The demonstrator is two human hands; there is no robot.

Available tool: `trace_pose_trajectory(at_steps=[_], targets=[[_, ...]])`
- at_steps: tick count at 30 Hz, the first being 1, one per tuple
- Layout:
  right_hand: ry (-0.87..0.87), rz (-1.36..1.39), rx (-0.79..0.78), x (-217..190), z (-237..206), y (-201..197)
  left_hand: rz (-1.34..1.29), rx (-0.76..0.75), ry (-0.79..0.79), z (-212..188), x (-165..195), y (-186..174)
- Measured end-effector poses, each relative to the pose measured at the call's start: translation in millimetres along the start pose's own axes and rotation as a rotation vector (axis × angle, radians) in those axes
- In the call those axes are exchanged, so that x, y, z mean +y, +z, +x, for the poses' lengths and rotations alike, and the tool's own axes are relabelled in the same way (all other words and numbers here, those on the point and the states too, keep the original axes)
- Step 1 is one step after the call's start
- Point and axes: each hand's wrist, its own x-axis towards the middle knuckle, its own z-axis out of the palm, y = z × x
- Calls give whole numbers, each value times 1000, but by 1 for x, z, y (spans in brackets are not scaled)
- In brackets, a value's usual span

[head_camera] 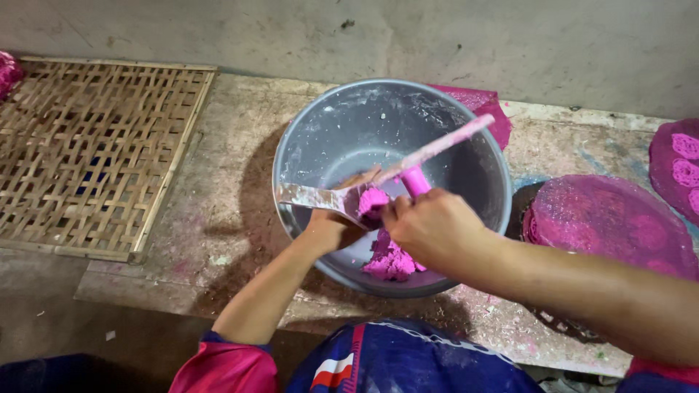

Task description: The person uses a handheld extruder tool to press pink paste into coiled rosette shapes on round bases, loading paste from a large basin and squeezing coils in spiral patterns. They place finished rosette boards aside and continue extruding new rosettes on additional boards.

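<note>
A large grey metal bowl (313, 138) sits on a worn concrete surface. A lump of bright pink dough (391, 260) lies at its near wall. My left hand (329, 227) holds a flat, flour-dusted metal scoop (309, 196) over the bowl, with a small blob of pink dough (373, 200) on it. My right hand (429, 225) grips a pink-handled tool (416, 180) beside a long pale stick (444, 144) that slants up to the bowl's right rim. The right fingers press toward the blob on the scoop.
A woven bamboo tray (87, 153) lies at the left. Round pink discs (611, 218) stack to the right of the bowl, with another pink-laden tray (677, 164) at the far right. A pink cloth (486, 105) lies behind the bowl, against a grey wall (364, 33).
</note>
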Motion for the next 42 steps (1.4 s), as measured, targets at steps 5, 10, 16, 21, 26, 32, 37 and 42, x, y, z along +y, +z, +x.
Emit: trace_pose_trajectory(at_steps=[5,10,16,21,26,32,37,42], targets=[[9,50,-51,18,-13,-27,70,-24,-82,-4,-4,-8],[158,102,-15,37,-29,-70,63,193,59,-12,-16,-28],[88,40,259,12,-14,-21,31,515,171,-6,-6,-20],[491,366,-50,25,-67,42,-504,534,-241,-13,-60,-21],[315,692,-112,11,-56,117,-1153,590,-438,-22,-82,34],[7,2108,1028,1,-58,97,-1838,-65,-151,-37,29,124],[-45,2440,1029,5,-121,80,-1477,-280,173,-29,100,98],[245,1866,1047,32,-203,96,-1579,-541,38,-19,156,57]])
